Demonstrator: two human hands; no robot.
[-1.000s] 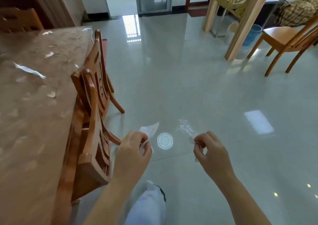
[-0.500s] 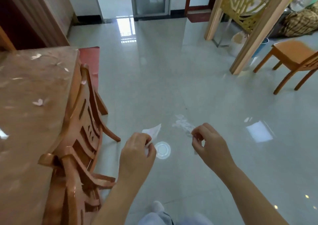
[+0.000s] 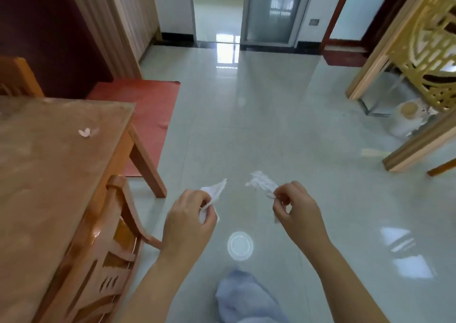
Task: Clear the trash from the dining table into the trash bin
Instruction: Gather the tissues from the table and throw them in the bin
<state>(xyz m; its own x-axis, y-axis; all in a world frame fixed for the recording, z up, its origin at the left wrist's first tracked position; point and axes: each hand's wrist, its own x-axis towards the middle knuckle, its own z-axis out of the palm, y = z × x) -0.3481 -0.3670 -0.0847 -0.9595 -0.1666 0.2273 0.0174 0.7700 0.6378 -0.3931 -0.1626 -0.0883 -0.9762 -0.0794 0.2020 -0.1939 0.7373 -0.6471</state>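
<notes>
1. Since both hands are full, 2 pieces of trash are already off the counter (image 3: 49,174) and held over the floor. The left hand (image 3: 190,220) pinches a white paper scrap (image 3: 215,188), and the right hand (image 3: 297,211) pinches a crumpled clear wrapper (image 3: 261,183).
2. To carry well, keep both pinches firm, since such light pieces could slip. Let go only when each hand is straight above the bin's opening.
3. 1 pale scrap (image 3: 85,132) lies on the counter near its far corner, beyond the wooden chair (image 3: 106,248), so another trip looks due.
4. At far right, beside a wooden post (image 3: 419,145), stands a pale bin (image 3: 404,122), probably the trash bin. The view is too blurred to tell what it holds.
</notes>
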